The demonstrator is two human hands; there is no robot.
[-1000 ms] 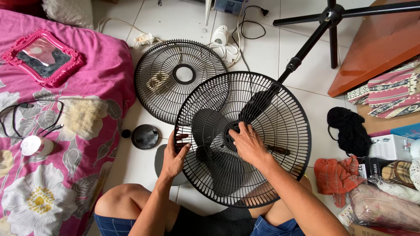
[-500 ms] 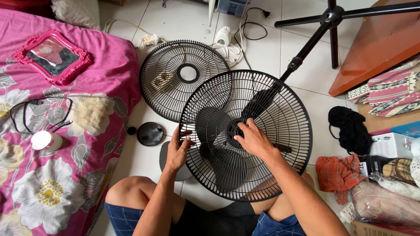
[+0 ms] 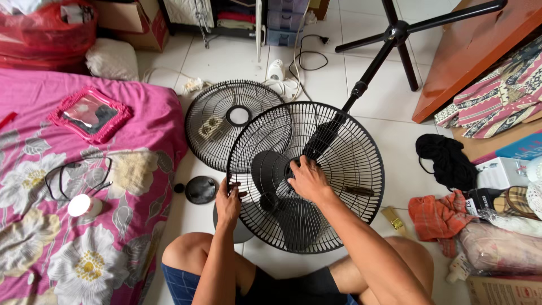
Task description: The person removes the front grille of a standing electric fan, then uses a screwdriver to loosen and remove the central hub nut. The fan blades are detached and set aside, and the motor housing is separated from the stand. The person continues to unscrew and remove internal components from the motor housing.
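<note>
Lying flat, fan (image 3: 350, 169), pole (image 3: 372, 68) pointing away

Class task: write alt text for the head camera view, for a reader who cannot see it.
A seated person's right hand rests on the hub of a black fan guard on a tiled floor, while the left hand grips its rim. A second guard lies behind, beside a pink floral bed.

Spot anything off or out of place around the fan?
The fan is in pieces on the floor. The stand lies tipped over, and one grille lies flat beside the other grille, which still has the blades in it. The left hand grips its rim; the right hand is at the hub. A round cap lies loose nearby. No visible damage.
</note>
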